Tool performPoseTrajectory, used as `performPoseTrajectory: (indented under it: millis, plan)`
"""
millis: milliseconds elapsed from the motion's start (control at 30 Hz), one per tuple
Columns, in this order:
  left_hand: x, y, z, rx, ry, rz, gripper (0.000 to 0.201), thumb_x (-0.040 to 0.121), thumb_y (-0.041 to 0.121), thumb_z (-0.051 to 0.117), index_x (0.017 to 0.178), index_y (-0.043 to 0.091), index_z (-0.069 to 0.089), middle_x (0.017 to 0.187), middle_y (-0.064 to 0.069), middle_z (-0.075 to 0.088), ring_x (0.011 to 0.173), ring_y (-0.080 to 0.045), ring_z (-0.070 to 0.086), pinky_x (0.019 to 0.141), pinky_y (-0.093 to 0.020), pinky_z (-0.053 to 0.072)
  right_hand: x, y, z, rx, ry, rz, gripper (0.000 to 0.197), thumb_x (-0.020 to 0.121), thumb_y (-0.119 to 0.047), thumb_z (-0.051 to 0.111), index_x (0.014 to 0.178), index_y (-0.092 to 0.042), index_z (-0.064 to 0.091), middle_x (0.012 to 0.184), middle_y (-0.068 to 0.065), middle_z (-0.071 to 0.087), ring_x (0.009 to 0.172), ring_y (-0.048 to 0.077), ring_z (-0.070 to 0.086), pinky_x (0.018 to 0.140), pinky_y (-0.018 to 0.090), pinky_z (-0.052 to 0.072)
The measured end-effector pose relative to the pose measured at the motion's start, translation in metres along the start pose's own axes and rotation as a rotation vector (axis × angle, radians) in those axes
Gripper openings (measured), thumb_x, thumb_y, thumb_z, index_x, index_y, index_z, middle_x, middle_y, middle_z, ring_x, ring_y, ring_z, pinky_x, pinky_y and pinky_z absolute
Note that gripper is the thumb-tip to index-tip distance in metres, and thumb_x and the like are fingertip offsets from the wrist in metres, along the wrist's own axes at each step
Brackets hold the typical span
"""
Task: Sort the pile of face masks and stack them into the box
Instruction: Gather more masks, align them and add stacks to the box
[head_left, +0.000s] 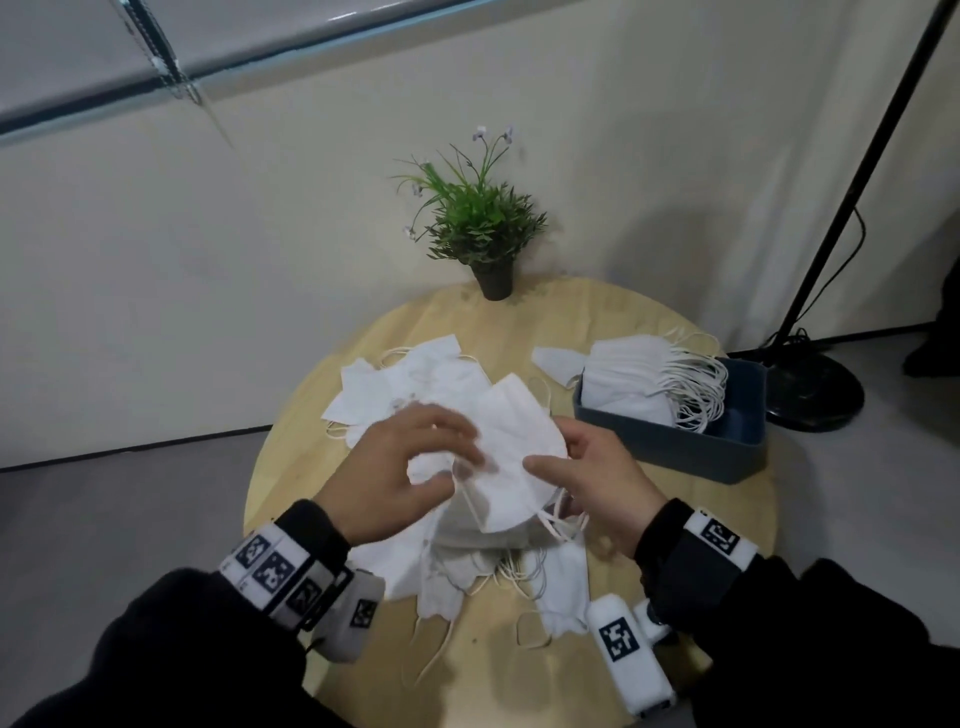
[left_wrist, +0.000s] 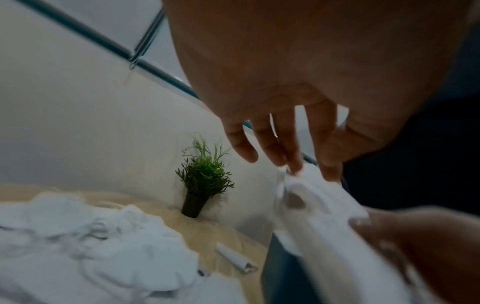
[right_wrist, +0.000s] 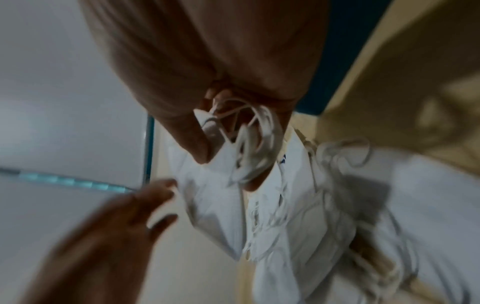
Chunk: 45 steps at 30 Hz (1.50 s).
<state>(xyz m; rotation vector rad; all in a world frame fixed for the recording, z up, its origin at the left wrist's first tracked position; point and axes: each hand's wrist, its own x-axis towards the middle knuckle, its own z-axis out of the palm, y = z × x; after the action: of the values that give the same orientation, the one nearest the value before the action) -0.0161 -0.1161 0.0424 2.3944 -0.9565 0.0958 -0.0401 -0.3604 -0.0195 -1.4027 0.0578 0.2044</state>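
a small stack of masks sits between my hands, raised over the loose pile on the round table. my right hand pinches the stack's edge, thumb on top, ear loops bunched in the curled fingers. my left hand has its fingers spread, the tips touching the top mask. the masks are white and folded flat. more stand in the blue box to the right.
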Motion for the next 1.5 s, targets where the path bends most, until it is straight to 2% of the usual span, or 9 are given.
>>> performPoseTrajectory:
  millis: [167, 267, 367, 567, 733, 867, 1133, 1367, 1500]
  plan:
    - [0.049, 0.02, -0.005, 0.014, -0.141, -0.016, 0.054, 0.094, 0.026, 0.074, 0.142, 0.04, 0.054, 0.134, 0.018, 0.058, 0.12, 0.003, 0.053, 0.093, -0.01, 0.042, -0.004, -0.002, 0.002, -0.244, -0.034, -0.145, 0.017, 0.089, 0.0, 0.074, 0.101, -0.011, 0.079, 0.086, -0.002, 0.075, 0.075, 0.008, 0.067, 0.066, 0.024, 0.051]
    - [0.066, 0.013, -0.005, 0.187, -0.234, 0.017, 0.036, 0.098, 0.021, 0.067, 0.131, 0.033, 0.065, 0.116, 0.021, 0.07, 0.095, 0.005, 0.057, 0.084, -0.017, 0.045, -0.008, -0.006, -0.005, -0.285, 0.028, -0.102, 0.019, 0.085, -0.001, 0.078, 0.101, -0.01, 0.079, 0.09, 0.002, 0.08, 0.081, 0.015, 0.074, 0.075, 0.033, 0.06]
    - [0.071, 0.0, -0.012, 0.142, -0.195, -0.072, 0.023, 0.095, 0.018, 0.067, 0.114, 0.031, 0.071, 0.089, 0.034, 0.065, 0.085, 0.008, 0.057, 0.073, -0.013, 0.039, -0.008, -0.015, -0.026, -0.089, 0.11, 0.049, 0.008, 0.088, 0.005, 0.073, 0.085, -0.002, 0.075, 0.072, 0.008, 0.076, 0.059, 0.015, 0.067, 0.06, 0.028, 0.055]
    - [0.092, -0.009, 0.009, -0.022, -0.018, -0.106, 0.021, 0.095, 0.013, 0.067, 0.1, 0.033, 0.062, 0.093, 0.014, 0.068, 0.083, -0.005, 0.059, 0.075, -0.027, 0.045, -0.004, -0.048, -0.067, 0.363, 0.32, -0.057, 0.018, 0.091, 0.004, 0.065, 0.091, -0.013, 0.067, 0.076, 0.007, 0.068, 0.075, 0.02, 0.063, 0.073, 0.033, 0.051]
    - [0.151, 0.022, 0.057, -0.048, 0.19, 0.042, 0.013, 0.096, 0.012, 0.064, 0.106, 0.019, 0.066, 0.096, 0.011, 0.067, 0.084, -0.011, 0.058, 0.078, -0.029, 0.047, -0.004, -0.064, -0.097, 0.158, 0.704, -0.317, 0.028, 0.083, 0.008, 0.062, 0.085, -0.02, 0.064, 0.078, 0.008, 0.061, 0.067, 0.017, 0.052, 0.062, 0.03, 0.043]
    - [0.18, 0.025, 0.094, -0.051, 0.088, 0.08, 0.011, 0.098, 0.013, 0.06, 0.107, 0.018, 0.063, 0.093, 0.009, 0.064, 0.078, -0.006, 0.051, 0.07, -0.017, 0.039, -0.001, -0.049, -0.118, -0.01, 0.805, -0.205, 0.02, 0.074, -0.012, 0.064, 0.087, -0.027, 0.065, 0.096, 0.016, 0.071, 0.081, 0.025, 0.066, 0.076, 0.042, 0.057]
    - [0.192, -0.005, 0.137, 0.239, -0.319, -0.017, 0.034, 0.098, 0.019, 0.055, 0.132, 0.021, 0.059, 0.122, -0.01, 0.069, 0.107, -0.034, 0.063, 0.09, -0.04, 0.049, 0.012, -0.023, -0.136, -0.345, 0.771, -0.071, 0.019, 0.087, -0.007, 0.066, 0.099, -0.021, 0.064, 0.095, -0.006, 0.066, 0.091, 0.017, 0.065, 0.089, 0.036, 0.054]
    - [0.187, 0.0, 0.148, 0.397, -0.017, 0.156, 0.025, 0.086, 0.02, 0.075, 0.11, 0.025, 0.077, 0.1, -0.005, 0.068, 0.085, -0.032, 0.065, 0.074, -0.038, 0.049, 0.02, -0.018, -0.121, -0.325, 0.614, -0.093, 0.017, 0.089, -0.01, 0.068, 0.081, -0.024, 0.072, 0.083, -0.002, 0.072, 0.085, 0.021, 0.068, 0.08, 0.036, 0.054]
    - [0.169, -0.005, 0.148, 0.487, 0.01, 0.159, 0.036, 0.09, 0.015, 0.069, 0.125, 0.023, 0.073, 0.113, -0.007, 0.072, 0.098, -0.032, 0.064, 0.082, -0.042, 0.046, 0.025, -0.01, -0.106, -0.497, 0.422, 0.038, 0.027, 0.095, -0.012, 0.064, 0.119, -0.017, 0.076, 0.119, 0.002, 0.072, 0.116, 0.023, 0.063, 0.105, 0.037, 0.049]
